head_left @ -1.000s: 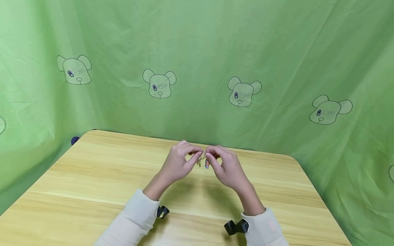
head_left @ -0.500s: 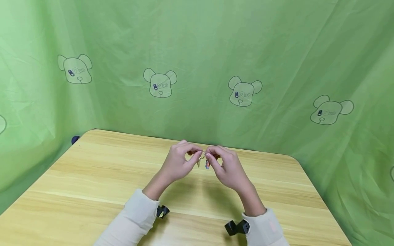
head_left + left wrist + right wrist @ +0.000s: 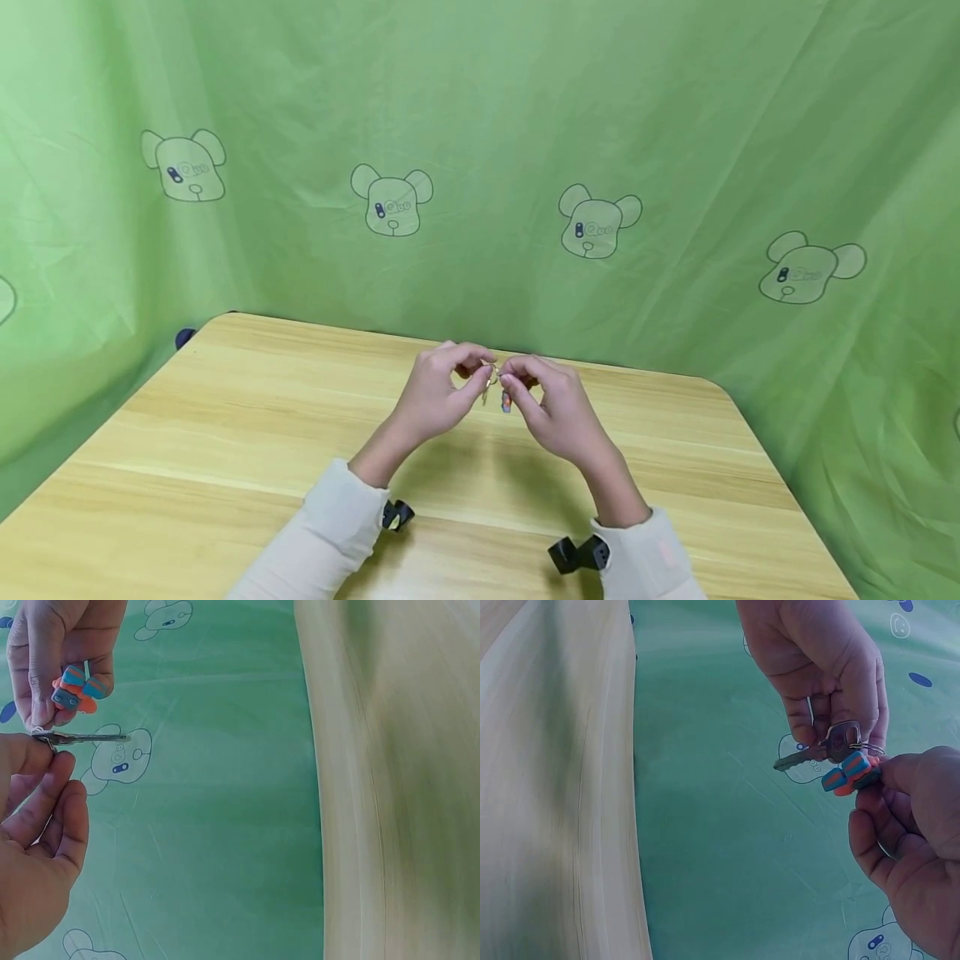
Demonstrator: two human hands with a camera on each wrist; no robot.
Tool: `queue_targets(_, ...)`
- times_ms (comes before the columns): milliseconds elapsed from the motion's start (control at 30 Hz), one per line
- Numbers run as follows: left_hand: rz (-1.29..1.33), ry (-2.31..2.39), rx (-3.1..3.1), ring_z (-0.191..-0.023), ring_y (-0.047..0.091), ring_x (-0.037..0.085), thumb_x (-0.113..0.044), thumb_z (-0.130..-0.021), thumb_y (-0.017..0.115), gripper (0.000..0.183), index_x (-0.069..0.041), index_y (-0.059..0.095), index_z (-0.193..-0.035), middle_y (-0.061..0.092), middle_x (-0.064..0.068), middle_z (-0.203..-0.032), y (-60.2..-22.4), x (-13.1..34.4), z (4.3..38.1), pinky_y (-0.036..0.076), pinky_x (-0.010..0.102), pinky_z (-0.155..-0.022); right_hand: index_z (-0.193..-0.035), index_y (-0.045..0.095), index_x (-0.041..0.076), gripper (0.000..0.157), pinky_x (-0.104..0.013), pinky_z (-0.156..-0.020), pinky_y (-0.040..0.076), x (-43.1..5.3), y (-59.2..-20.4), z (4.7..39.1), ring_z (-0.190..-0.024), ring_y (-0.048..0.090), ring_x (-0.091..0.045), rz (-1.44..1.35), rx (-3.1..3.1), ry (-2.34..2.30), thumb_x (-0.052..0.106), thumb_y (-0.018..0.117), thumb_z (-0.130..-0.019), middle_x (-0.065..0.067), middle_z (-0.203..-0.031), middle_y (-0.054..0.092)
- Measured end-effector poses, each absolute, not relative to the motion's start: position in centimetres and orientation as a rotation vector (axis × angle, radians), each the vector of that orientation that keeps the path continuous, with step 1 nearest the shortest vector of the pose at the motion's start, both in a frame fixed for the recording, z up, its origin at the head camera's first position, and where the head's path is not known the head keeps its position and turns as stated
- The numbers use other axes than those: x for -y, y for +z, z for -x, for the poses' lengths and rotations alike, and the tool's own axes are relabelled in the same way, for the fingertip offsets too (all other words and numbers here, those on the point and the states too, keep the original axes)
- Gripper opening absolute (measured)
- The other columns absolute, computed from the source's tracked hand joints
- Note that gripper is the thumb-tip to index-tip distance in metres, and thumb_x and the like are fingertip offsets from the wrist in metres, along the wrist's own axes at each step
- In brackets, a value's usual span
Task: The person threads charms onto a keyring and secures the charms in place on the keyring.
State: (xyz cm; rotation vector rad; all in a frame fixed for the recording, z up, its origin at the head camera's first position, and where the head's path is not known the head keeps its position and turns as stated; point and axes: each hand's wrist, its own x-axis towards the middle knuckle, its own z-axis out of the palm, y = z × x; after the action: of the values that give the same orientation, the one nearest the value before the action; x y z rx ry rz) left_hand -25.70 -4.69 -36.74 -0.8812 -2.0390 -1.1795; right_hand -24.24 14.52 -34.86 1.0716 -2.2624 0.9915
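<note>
My left hand (image 3: 438, 398) and right hand (image 3: 553, 408) meet fingertip to fingertip above the table. Between thumb and index finger, the left pinches a metal key ring (image 3: 871, 748). A key (image 3: 804, 757) hangs from the ring, its blade pointing away from the palms in the right wrist view. The right thumb and index finger pinch the top of a small keychain charm (image 3: 73, 694), rubbery and coloured orange, blue and grey. In the head view the charm dangles just right of the key. Fingertips cover the link between charm and ring.
The wood-grain table (image 3: 225, 433) has rounded far corners. Behind it hangs a green curtain (image 3: 480, 108) printed with bear faces. Black wrist cameras (image 3: 576, 555) stick out from both light sleeves, low over the tabletop. A dark round object (image 3: 185, 337) shows past the far left corner.
The left index fingertip has lifted slightly off the thumb, and more of the key ring shows. Key and charm have shifted a little; the right hand keeps its pinch. The head view tilts slightly.
</note>
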Motion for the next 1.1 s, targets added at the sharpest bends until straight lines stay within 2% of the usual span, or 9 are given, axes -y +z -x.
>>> queue_targets(200, 0.915, -1.172, 2.065, -0.072, 0.059, 0.006, -0.010, -0.089, 0.065, 0.007, -0.008, 0.070, -0.093, 0.067, -0.006, -0.076, -36.62, 4.72, 25.65, 0.051, 0.022, -0.066, -0.097, 0.063, 0.008, 0.008, -0.026, -0.064, 0.048, -14.61, -34.93, 24.33, -0.071, 0.056, -0.007, -1.058, 2.282, 0.998, 0.012, 0.056, -0.096, 0.007, -0.079, 0.060)
queue_targets(467, 0.931, -1.135, 2.099, -0.074, 0.059, 0.006, -0.011, -0.090, 0.064, 0.007, -0.008, 0.071, -0.091, 0.068, -0.003, -0.082, -36.59, 4.72, 25.68, 0.051, 0.021, -0.066, -0.097, 0.063, 0.010, 0.008, -0.026, -0.065, 0.046, -14.73, -34.91, 24.37, -0.072, 0.055, -0.009, -1.040, 2.293, 0.969, 0.013, 0.055, -0.097, 0.007, -0.080, 0.060)
queue_targets(767, 0.917, -1.155, 2.124, -0.073, 0.058, 0.004, -0.011, -0.090, 0.064, 0.008, -0.009, 0.071, -0.091, 0.067, -0.005, -0.080, -36.73, 4.77, 25.62, 0.051, 0.020, -0.067, -0.097, 0.061, 0.017, 0.007, -0.025, -0.066, 0.047, -14.68, -34.95, 24.27, -0.071, 0.055, -0.006, -1.042, 2.317, 0.973, 0.015, 0.055, -0.097, 0.009, -0.079, 0.059)
queue_targets(1100, 0.886, -1.171, 2.124, -0.071, 0.058, 0.004, -0.010, -0.090, 0.063, 0.007, -0.009, 0.070, -0.089, 0.067, -0.007, -0.076, -36.55, 4.77, 25.48, 0.050, 0.021, -0.066, -0.096, 0.062, 0.016, 0.007, -0.025, -0.065, 0.047, -14.60, -34.80, 24.09, -0.070, 0.055, -0.006, -1.055, 2.313, 0.981, 0.014, 0.054, -0.097, 0.009, -0.078, 0.059)
